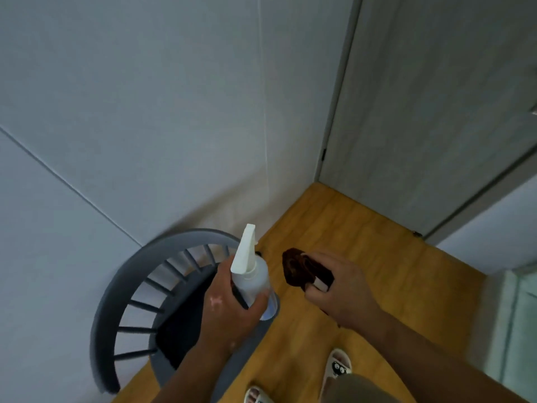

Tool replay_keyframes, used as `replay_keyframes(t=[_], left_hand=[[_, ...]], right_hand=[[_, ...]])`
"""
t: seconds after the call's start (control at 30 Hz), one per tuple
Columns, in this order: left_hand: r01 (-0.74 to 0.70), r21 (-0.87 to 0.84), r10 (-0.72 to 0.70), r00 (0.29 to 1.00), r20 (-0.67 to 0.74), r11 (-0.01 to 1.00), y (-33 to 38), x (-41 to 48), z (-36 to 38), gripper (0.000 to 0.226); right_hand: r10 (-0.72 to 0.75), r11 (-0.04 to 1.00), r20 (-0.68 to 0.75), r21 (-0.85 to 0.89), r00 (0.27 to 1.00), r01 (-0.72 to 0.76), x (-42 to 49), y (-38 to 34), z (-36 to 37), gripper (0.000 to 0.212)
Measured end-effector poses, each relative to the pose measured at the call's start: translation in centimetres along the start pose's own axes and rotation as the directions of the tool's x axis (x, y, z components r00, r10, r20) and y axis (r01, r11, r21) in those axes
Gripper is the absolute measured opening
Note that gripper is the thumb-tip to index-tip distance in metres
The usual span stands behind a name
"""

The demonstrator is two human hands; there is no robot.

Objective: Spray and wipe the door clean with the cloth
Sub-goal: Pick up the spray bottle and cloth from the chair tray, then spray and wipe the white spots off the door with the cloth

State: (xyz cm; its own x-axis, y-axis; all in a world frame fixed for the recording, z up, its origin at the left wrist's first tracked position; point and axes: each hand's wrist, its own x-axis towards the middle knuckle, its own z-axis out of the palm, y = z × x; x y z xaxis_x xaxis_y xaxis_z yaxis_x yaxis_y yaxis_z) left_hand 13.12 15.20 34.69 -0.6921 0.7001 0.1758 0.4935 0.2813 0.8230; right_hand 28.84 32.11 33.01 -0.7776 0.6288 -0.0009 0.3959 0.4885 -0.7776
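The left hand (pixel 232 309) gripped a white plastic spray bottle (pixel 251 274), its long axis tilted, nozzle pointing toward 12 o'clock. At its 3 o'clock, the right hand (pixel 337 289) clutched a crumpled dark brown cloth (pixel 299 267). The pale grey door (pixel 430 112) stood at 1 o'clock, well apart, beyond the wooden floor (pixel 363 234).

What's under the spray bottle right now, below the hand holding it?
Below the spray bottle, held in the left hand, is a grey spindle-back chair with a dark seat and yellow wood floor. The hand and forearm cover part of the seat, hiding anything there.
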Motion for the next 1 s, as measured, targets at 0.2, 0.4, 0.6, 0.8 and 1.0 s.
replay_keyframes(t=[0.2,0.4,0.6,0.8,1.0], left_hand=[[-0.039,-0.105,0.051,0.993,0.105,0.994,5.4,1.6,4.8,0.095],[-0.041,-0.15,0.073,0.975,0.21,0.988,11.4,4.6,12.2,0.096],[-0.053,-0.159,0.095,0.958,0.27,0.986,15.9,8.8,19.8,0.1],[-0.082,-0.184,0.141,0.931,0.337,0.98,18.7,14.3,25.7,0.103],[-0.113,-0.244,0.204,0.899,0.388,0.963,21.3,22.4,30.4,0.095]], right_hand=[[0.056,0.998,-0.148,0.051,0.987,-0.049,-2.4,3.2,-6.4,0.042],[0.07,0.995,-0.246,0.08,0.967,-0.052,-2.1,8.0,-13.9,0.041],[0.083,0.997,-0.31,0.021,0.947,-0.08,-0.1,12.7,-21.1,0.043],[0.105,0.994,-0.393,0.017,0.914,-0.106,2.7,15.8,-26.6,0.042],[0.099,0.994,-0.493,0.001,0.865,-0.113,7.9,17.2,-31.5,0.049]])
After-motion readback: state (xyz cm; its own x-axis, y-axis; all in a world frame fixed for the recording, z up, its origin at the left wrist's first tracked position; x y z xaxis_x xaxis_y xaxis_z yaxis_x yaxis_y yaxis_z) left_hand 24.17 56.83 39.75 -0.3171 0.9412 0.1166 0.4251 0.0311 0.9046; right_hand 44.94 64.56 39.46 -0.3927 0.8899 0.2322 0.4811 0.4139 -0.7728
